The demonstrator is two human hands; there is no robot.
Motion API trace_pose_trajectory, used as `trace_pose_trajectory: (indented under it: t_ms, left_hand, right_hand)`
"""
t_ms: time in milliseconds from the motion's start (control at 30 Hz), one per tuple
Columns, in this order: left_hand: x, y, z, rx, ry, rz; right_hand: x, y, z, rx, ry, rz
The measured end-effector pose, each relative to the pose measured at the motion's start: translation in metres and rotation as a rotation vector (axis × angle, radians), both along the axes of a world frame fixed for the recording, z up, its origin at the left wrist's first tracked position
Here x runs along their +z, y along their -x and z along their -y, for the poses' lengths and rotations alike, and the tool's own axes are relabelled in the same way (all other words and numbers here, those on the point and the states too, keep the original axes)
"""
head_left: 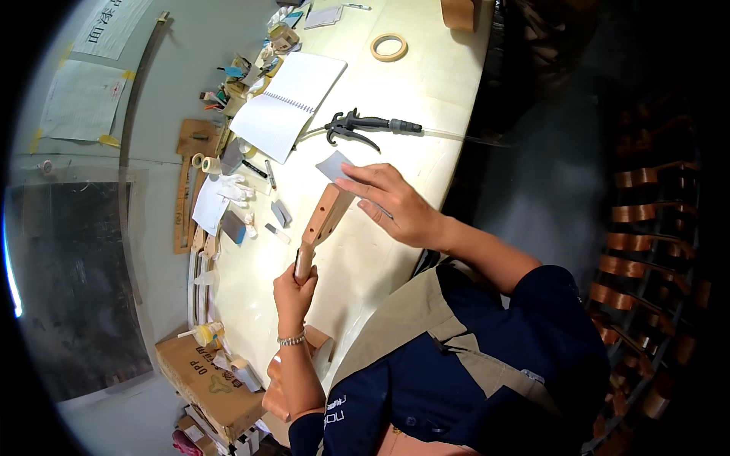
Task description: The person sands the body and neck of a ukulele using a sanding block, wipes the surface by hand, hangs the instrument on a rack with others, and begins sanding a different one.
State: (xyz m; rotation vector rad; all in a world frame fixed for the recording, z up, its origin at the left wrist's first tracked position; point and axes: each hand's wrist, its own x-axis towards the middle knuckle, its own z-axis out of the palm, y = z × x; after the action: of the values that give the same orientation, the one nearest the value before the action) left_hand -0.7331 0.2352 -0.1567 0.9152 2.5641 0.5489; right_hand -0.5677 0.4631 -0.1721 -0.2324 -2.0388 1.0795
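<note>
I am judging the work on the wood [328, 213] to be under way; how much is finished or left, I am not able to tell. It is slanting above the bench [437, 87]. My left hand [293, 295] is gripping its near end; my right hand [403, 205], fingers half-extended, is holding a grey sheet [331, 165] at its far end.

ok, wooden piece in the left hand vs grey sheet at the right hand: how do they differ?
Shape: the wooden piece is a thick, long bar; the grey sheet is thin and flexible-looking.
Surface: the wooden piece is brown with dark holes; the grey sheet is plain grey, no holes visible.
Hold: the left hand grips the wooden piece's near end; the right hand holds the grey sheet by its far end.
Shared: both are hand-held.
</note>
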Motion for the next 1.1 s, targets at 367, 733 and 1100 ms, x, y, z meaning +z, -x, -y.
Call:
trace_pose_trajectory:
  t_ms: [367,733,1100]
  left_hand:
    - [0.027,-0.008,0.032,0.025,-0.124,-0.009]
    - [0.034,-0.001,0.043,0.054,-0.188,0.092]
    - [-0.036,-0.02,0.041,-0.092,-0.046,-0.617]
  right_hand:
    - [0.029,-0.015,0.01,-0.217,-0.41,0.304]
    - [0.028,-0.008,0.028,-0.119,-0.263,0.256]
    - [-0.086,0.019,-0.007,-0.204,-0.056,0.517]
